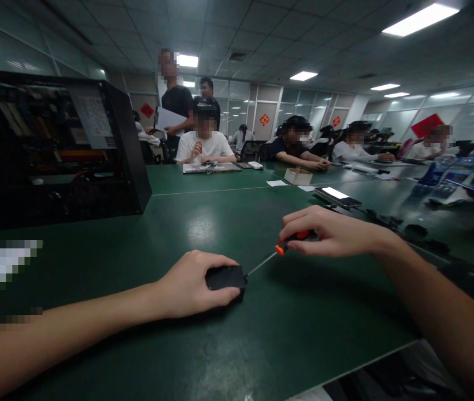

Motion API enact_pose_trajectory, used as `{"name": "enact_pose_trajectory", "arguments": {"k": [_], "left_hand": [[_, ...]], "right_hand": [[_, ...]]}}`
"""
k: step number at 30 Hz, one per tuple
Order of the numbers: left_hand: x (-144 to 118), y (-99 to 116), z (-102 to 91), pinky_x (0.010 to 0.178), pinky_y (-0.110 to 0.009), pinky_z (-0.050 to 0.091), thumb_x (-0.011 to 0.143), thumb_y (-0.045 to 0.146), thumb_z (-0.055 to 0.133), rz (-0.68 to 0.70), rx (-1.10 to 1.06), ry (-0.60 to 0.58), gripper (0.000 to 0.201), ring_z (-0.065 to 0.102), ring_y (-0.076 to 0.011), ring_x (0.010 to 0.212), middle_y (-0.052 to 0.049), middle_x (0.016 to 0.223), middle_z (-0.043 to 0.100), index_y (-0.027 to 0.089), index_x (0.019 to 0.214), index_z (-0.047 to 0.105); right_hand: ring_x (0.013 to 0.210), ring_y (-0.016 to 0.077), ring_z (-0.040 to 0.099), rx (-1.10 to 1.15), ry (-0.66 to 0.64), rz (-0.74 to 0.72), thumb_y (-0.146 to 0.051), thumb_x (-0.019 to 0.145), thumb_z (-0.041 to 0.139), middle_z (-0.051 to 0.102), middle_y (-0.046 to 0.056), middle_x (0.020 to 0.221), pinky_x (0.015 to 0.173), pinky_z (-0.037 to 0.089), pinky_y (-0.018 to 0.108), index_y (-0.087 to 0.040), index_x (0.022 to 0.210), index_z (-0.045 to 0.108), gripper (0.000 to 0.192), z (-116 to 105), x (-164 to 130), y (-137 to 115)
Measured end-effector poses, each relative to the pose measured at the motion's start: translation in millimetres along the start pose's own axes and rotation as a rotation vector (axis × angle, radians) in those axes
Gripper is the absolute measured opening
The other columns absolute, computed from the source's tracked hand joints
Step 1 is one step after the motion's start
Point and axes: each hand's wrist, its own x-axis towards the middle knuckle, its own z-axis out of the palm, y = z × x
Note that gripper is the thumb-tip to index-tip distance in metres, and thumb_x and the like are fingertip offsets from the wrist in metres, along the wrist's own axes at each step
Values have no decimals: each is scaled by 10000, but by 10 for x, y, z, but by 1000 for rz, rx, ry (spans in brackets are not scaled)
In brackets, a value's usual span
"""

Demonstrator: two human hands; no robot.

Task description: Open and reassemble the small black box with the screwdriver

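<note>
My left hand (pixel 190 285) grips a small flat black part (pixel 225 277) that lies on the green table (pixel 228 223). My right hand (pixel 331 231) holds a screwdriver (pixel 287 244) with an orange and black handle. Its thin shaft slants down and left, and the tip meets the right edge of the black part. Both forearms reach in from the bottom corners of the view.
An open black computer case (pixel 53 147) stands at the left. A phone (pixel 337 196) with a lit screen and a small white box (pixel 298 176) lie further back. Dark small parts (pixel 412 229) are scattered at the right. Several people sit along the far side; two stand behind them.
</note>
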Motion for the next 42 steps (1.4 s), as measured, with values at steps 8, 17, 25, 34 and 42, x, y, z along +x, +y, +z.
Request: {"name": "enact_pose_trajectory", "arguments": {"k": [8,17,25,34,42], "left_hand": [[3,-18,22,856,-325,536,848,432,729,14,5,29,476,736,-264,956,-74,1149,784,183,1254,727],[-7,-26,40,875,-328,527,839,360,735,64,0,102,409,723,-256,999,-61,1156,777,197,1214,733],[-218,-96,54,847,-328,519,814,308,753,-97,-97,223,325,712,-241,951,-31,1063,777,209,1123,745],[-232,-147,78,886,-332,508,821,350,772,-68,-127,248,365,700,-248,1001,-57,1120,769,185,1145,747],[-241,-147,83,855,-321,521,843,392,757,-85,-113,254,401,723,-252,986,-49,1106,791,187,1188,747]], "right_hand": [[779,148,597,35,-97,44,-563,1000,485,678,86,904,705,421,262,-80,1031,714,536,341,286,271],[710,146,571,-205,66,-133,-594,1010,427,647,81,863,642,373,246,-128,959,675,531,685,439,374],[688,134,582,-302,169,-215,-473,1047,412,678,61,870,621,368,247,-143,1044,634,398,834,432,267],[815,174,563,-438,313,-303,-287,1041,422,640,83,941,677,422,275,-137,1180,610,278,971,517,277],[958,194,599,-528,350,-271,-243,1034,438,666,114,1097,797,495,301,-144,1136,650,256,870,504,454]]}}
